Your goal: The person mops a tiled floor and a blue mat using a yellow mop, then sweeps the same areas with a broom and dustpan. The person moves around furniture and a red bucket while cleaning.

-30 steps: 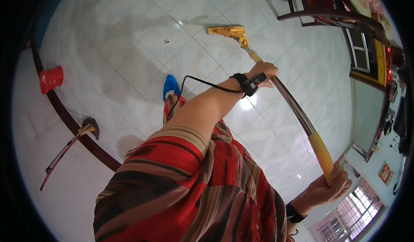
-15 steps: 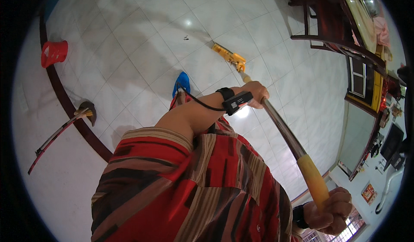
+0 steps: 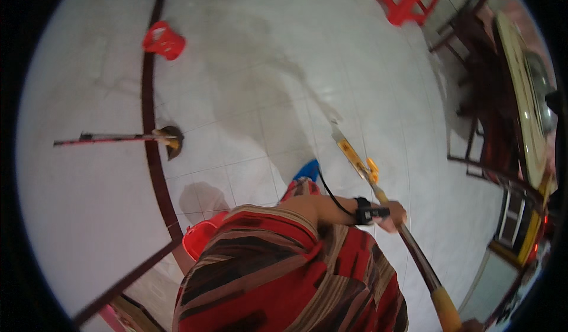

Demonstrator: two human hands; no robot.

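A glossy white tiled floor (image 3: pixel 414 95) fills most of the view, bordered on the left by a dark reddish-brown skirting strip (image 3: pixel 149 83) and a white wall (image 3: pixel 83 202). Along that strip are a red perforated plastic basket (image 3: pixel 168 43) and long-handled sweeping tools (image 3: pixel 171 143); a red plastic bucket (image 3: pixel 200 238) sits beside the person's striped shirt (image 3: pixel 278 279). On the right, dark wooden chairs (image 3: pixel 476 63) flank a cream-topped bench (image 3: pixel 513 66), with a red plastic stool (image 3: pixel 408 2) farther out. Open tile stretches between strip and chairs. There, the yellow-headed mop with a steel pole (image 3: pixel 421 258) slants, head right of the blue shoe cover (image 3: pixel 306 171). The left hand (image 3: pixel 393 216) has its fingers wrapped round the lower pole; the right hand (image 3: pixel 473 326) barely shows by the yellow grip, its fingers impossible to judge.
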